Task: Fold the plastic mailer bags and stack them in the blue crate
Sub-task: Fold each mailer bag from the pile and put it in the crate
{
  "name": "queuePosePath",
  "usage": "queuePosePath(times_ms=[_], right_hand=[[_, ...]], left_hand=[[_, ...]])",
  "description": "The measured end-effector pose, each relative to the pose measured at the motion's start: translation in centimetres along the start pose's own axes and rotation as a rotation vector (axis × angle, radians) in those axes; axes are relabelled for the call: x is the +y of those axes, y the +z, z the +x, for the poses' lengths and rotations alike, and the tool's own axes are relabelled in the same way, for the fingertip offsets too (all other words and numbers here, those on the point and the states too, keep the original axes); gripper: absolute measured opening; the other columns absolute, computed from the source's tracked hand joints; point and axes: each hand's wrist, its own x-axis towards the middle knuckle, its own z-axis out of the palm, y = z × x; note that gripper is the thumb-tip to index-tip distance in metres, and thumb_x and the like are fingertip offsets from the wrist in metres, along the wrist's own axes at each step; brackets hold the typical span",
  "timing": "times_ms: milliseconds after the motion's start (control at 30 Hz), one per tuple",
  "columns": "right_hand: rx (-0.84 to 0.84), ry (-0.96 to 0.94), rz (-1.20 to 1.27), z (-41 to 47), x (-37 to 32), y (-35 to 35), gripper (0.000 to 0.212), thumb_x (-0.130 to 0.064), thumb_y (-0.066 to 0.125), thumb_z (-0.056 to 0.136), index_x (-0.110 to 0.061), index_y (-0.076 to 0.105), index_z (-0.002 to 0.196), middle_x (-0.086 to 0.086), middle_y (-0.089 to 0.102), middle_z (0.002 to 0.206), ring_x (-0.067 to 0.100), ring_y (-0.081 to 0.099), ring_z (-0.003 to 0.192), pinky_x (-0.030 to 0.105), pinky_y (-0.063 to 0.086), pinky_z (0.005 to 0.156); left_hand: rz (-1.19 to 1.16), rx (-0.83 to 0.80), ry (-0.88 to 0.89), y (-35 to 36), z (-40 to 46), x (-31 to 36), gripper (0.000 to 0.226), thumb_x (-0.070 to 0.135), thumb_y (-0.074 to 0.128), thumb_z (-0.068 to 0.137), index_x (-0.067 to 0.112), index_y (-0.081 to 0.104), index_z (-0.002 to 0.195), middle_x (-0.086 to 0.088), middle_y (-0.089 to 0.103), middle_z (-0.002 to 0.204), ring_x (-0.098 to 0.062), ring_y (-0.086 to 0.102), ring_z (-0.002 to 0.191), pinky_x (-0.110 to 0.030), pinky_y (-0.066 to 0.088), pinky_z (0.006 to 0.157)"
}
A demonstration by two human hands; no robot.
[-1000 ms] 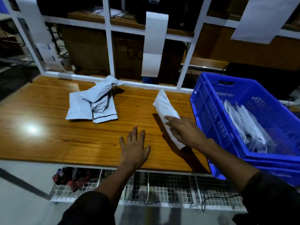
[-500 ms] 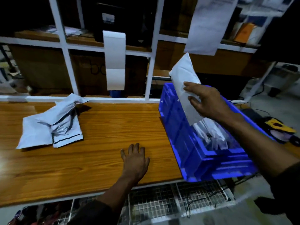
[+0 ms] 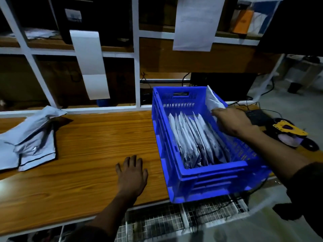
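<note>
folded bag upright at crate's far right corner, pinched by right hand | blue crate holds row of folded bags | left hand flat on table, fingers spread, holding nothing | loose bags far left

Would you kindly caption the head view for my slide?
Right hand lowers a folded mailer into the blue crate; left hand rests on table.

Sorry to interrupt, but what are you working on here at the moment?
A person is filing folded mailers into the blue crate. The right hand holds a folded mailer at the crate's far right corner, beside a row already standing inside. The left hand rests flat on the table; unfolded bags wait at left.
</note>
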Motion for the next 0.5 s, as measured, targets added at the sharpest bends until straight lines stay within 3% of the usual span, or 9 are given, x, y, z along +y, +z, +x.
queuePosePath(times_ms=[100, 200, 500], right_hand=[[-0.089, 0.009, -0.103, 0.3, 0.1, 1.2, 0.023, -0.013, 0.049, 0.094, -0.015, 0.056, 0.115, 0.008, 0.064, 0.121, 0.037, 0.057, 0.113, 0.043, 0.05, 0.076], [-0.182, 0.034, -0.156, 0.6, 0.2, 2.3, 0.027, -0.017, 0.047, 0.096, -0.017, 0.058, 0.121, 0.007, 0.063, 0.127, 0.038, 0.051, 0.122, 0.047, 0.051, 0.088], [-0.328, 0.009, -0.106, 0.7, 0.5, 5.7, 0.034, -0.023, 0.045, 0.099, -0.018, 0.057, 0.13, 0.013, 0.059, 0.13, 0.035, 0.06, 0.116, 0.043, 0.049, 0.087]], left_hand=[[0.012, 0.073, 0.025, 0.1, -0.1, -0.2, 0.056, 0.052, 0.029, 0.093, 0.02, 0.059, 0.128, -0.008, 0.052, 0.145, -0.032, 0.044, 0.135, -0.063, 0.032, 0.104], [0.012, 0.103, 0.028, 0.3, -0.1, -0.1, 0.056, 0.052, 0.03, 0.093, 0.02, 0.06, 0.126, -0.008, 0.054, 0.143, -0.031, 0.045, 0.134, -0.063, 0.033, 0.103], [0.005, 0.103, 0.014, 0.1, -0.1, 0.0, 0.056, 0.053, 0.031, 0.092, 0.021, 0.06, 0.127, -0.007, 0.054, 0.144, -0.031, 0.044, 0.135, -0.062, 0.033, 0.106]])
